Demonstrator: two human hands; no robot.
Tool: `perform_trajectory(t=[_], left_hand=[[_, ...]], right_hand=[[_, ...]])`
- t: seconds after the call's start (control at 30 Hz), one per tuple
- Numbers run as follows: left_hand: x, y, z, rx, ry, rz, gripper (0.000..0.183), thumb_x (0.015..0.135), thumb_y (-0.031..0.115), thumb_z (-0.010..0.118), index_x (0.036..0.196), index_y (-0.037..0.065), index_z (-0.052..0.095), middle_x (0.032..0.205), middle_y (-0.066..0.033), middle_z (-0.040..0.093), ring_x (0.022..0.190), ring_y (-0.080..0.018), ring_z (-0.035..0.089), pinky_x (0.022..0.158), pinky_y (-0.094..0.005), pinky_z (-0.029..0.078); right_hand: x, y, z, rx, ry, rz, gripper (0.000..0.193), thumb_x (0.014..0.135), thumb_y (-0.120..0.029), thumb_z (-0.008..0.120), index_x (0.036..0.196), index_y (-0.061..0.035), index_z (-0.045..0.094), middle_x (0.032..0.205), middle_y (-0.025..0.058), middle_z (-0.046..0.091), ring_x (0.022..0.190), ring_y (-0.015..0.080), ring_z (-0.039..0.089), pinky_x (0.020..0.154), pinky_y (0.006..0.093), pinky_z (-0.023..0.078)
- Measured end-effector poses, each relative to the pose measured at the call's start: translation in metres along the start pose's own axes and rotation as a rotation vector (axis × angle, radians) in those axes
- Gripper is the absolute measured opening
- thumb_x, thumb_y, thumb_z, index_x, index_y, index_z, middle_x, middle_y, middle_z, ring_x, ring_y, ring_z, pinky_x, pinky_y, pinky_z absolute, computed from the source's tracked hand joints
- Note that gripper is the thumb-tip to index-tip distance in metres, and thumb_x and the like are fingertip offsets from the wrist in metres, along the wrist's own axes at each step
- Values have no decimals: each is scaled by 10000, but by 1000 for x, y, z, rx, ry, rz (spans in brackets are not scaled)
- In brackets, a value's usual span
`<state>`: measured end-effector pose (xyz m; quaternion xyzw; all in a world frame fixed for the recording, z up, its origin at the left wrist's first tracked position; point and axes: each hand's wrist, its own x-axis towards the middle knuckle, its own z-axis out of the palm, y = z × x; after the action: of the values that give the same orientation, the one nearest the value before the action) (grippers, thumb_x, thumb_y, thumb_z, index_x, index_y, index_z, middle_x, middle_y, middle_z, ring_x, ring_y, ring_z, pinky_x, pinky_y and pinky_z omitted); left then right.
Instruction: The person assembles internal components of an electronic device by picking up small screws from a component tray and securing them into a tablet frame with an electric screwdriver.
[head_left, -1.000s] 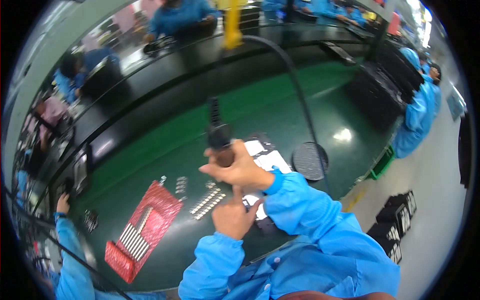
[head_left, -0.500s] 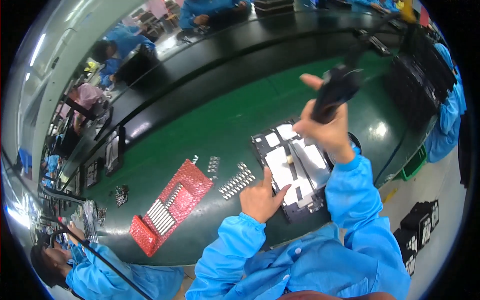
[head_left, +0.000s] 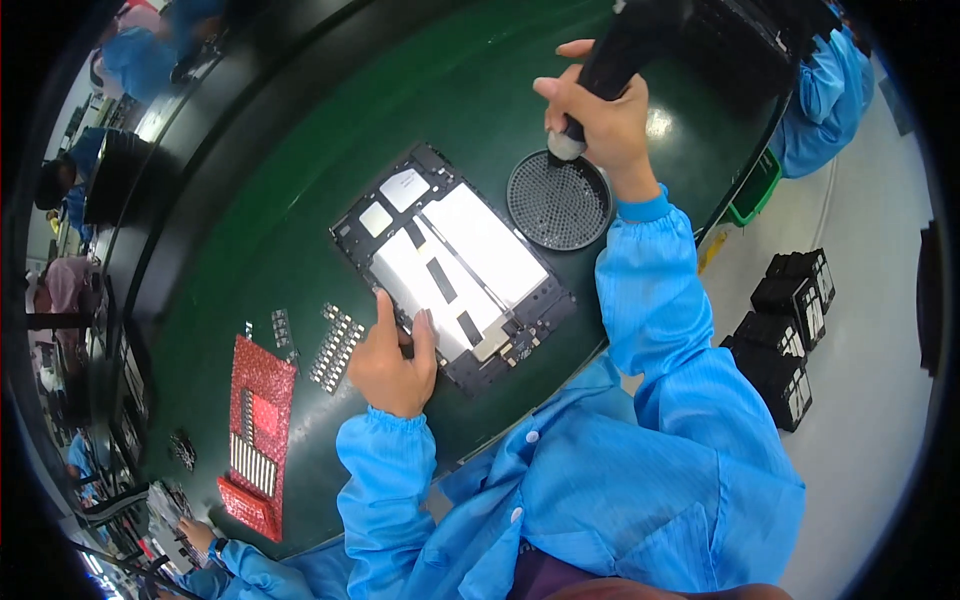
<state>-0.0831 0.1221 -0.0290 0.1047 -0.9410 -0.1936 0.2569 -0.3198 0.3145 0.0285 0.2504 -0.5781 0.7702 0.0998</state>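
In the head view, my right hand (head_left: 612,120) is wrapped round a black electric screwdriver (head_left: 622,58) with a pale, rounded nose. The screwdriver's tip points down into a round black dish (head_left: 600,215) with a grid of small holes. Left of the dish lies an opened tablet-like device (head_left: 541,300) with a black frame, silvery-white panels and dark strips. My left hand (head_left: 390,365) rests at the device's near left edge, index finger stretched along it and thumb apart. The other left fingers are curled and partly hidden.
Small metal parts (head_left: 337,347) lie in rows left of my left hand. Beyond them is red bubble wrap (head_left: 262,375) with pale strips on it. A green bin (head_left: 755,190) and stacked black cases (head_left: 790,310) stand beyond the table's right edge. Co-workers sit around.
My right hand has carried the screwdriver from over the device to the round dish. The view has turned, so the dish shows fully. My left hand stays at the device's edge.
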Motion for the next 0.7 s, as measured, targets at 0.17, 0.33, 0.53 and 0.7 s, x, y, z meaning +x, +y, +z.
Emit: perform_trajectory(t=[0.17, 0.33, 0.53, 0.7], left_hand=[[2, 15, -13, 40, 110, 206, 398, 715, 147, 726, 1061, -12, 610, 1084, -202, 529, 1006, -349, 527, 830, -441, 444], [-11, 14, -10, -273, -192, 432, 622, 601, 386, 796, 1091, 51, 611, 1315, -238, 403, 1255, -493, 318, 1003, -570, 289], [-11, 28, -2, -272, -289, 506, 515, 586, 276, 799, 1044, 104, 640, 1294, -209, 460, 1251, -456, 359, 986, -616, 278], [-10, 31, -1, -296, -287, 503, 409, 590, 180, 783, 968, 85, 659, 1234, -189, 525, 1222, -432, 417, 983, -606, 292]], right_hand=[[-3, 1, 4, -43, -37, 37, 355, 740, 18, 688, 1048, 51, 516, 567, 48, 571, 465, 115, 538, 459, 243, 437], [-2, 4, 7, -62, -52, 32, 367, 742, -15, 709, 1049, 54, 518, 559, 45, 572, 463, 106, 536, 468, 239, 439], [-2, 11, 11, -12, -32, 69, 333, 716, -30, 756, 967, 13, 541, 584, 38, 576, 463, 101, 550, 431, 227, 430], [-3, 15, 8, 13, -46, 53, 286, 711, -34, 760, 886, -6, 536, 584, 41, 575, 459, 108, 551, 425, 233, 432]])
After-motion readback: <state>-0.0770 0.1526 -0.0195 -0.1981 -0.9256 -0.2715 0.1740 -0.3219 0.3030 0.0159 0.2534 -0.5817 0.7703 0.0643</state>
